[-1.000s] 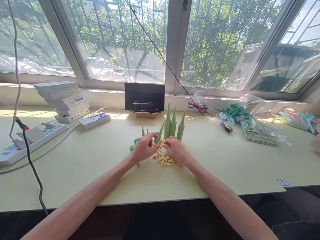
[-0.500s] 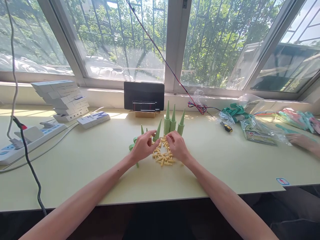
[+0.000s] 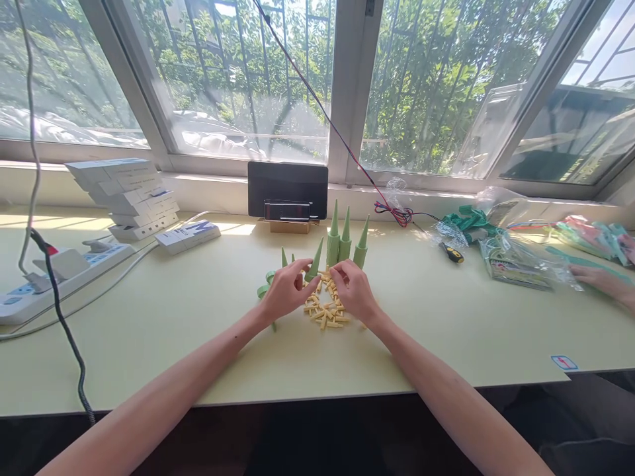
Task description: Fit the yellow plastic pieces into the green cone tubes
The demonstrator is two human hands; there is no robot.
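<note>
My left hand (image 3: 286, 289) is closed, thumb and fingers bent round the base of a slim green cone (image 3: 315, 259) that leans to the right. My right hand (image 3: 353, 288) is pinched at the fingertips above the pile; whatever it grips is hidden. Small pale-yellow pegs (image 3: 325, 313) lie in a loose heap between and below both hands. Behind them stand several green towers with pointed tops, a tall one (image 3: 333, 238) among them. Curled green pieces (image 3: 262, 291) and more green points show beside my left hand, partly covered by it.
A dark tablet (image 3: 288, 185) leans on a stand at the back. White boxes (image 3: 143, 198) and a power strip (image 3: 64, 277) sit on the left. To the right are a yellow-black tool (image 3: 451, 252), plastic bags (image 3: 518, 261) and another person's hand (image 3: 602, 281).
Both hands keep almost the same pose over the pegs. The whole view has shifted slightly; no piece has visibly changed place.
</note>
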